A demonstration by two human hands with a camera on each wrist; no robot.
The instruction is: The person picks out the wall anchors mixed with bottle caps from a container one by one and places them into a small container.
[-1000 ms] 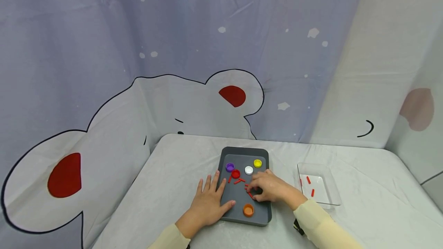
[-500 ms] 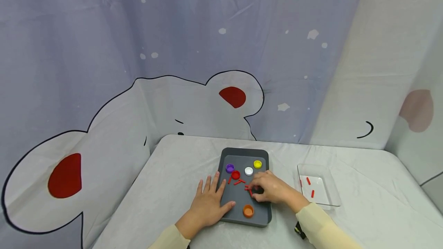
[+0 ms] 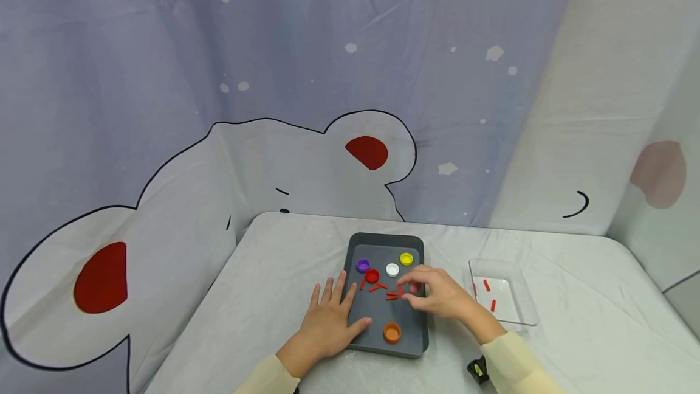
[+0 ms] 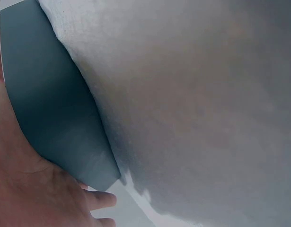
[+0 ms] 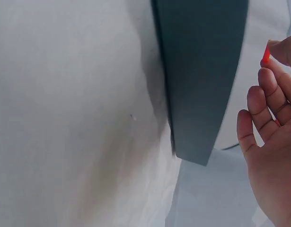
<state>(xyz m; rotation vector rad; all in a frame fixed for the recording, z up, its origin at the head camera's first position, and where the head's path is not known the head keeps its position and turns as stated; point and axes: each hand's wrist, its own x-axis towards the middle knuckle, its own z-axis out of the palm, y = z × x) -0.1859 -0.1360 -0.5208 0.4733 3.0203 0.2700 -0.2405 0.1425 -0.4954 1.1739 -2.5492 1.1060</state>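
Note:
My right hand (image 3: 437, 293) pinches a short red stick (image 5: 266, 53) between thumb and index finger, over the right side of the grey tray (image 3: 377, 312). In the right wrist view its other fingers are bent loosely. Fingers spread, my left hand (image 3: 327, 321) rests on the tray's left edge. Several more red sticks (image 3: 392, 298) lie mid-tray, left of the right hand. Toward the far end sit small round cups: purple (image 3: 363, 266), red (image 3: 372, 276), white (image 3: 392, 270) and yellow (image 3: 406, 259). An orange cup (image 3: 392, 333) stands near the tray's front.
Right of the tray stands a clear plastic box (image 3: 525, 300) with a few red sticks (image 3: 493, 306) in it. A white cloth (image 3: 295, 248) covers the table. Behind it hangs a printed curtain (image 3: 306, 65).
My right hand has moved slightly right and up from among the sticks, and the pinched red stick now shows between its fingertips. The left hand has stayed in place.

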